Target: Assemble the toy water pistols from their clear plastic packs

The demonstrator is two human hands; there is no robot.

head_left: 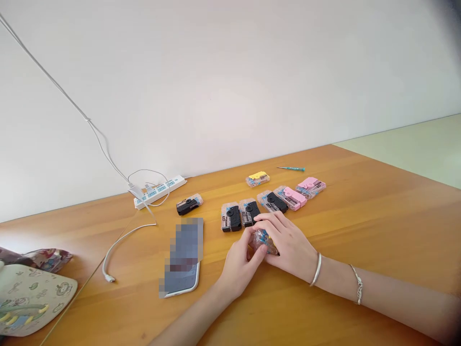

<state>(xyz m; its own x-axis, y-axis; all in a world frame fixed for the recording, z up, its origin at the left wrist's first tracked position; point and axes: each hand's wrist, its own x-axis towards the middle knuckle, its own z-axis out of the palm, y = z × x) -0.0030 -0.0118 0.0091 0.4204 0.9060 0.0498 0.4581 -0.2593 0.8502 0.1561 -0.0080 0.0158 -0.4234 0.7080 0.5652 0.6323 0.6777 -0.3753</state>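
Both of my hands close round a small clear plastic case [262,236] with blue parts inside and a bit of yellow at its edge. My left hand [239,262] grips its near left side, the thumb lying across it. The fingers of my right hand [288,235] wrap over its top and right side, hiding much of it. Just beyond stand similar clear cases: a black one [231,217], a second black one [249,211] partly behind my fingertips, a third black one [272,202], a pink one [290,198] and another pink one [310,186].
A yellow case [258,179] and a teal-handled screwdriver [292,168] lie farther back. Left are a black case [189,204], a phone [185,281], a white power strip [160,191] by the wall, a loose cable [107,269] and a patterned cream item [39,293].
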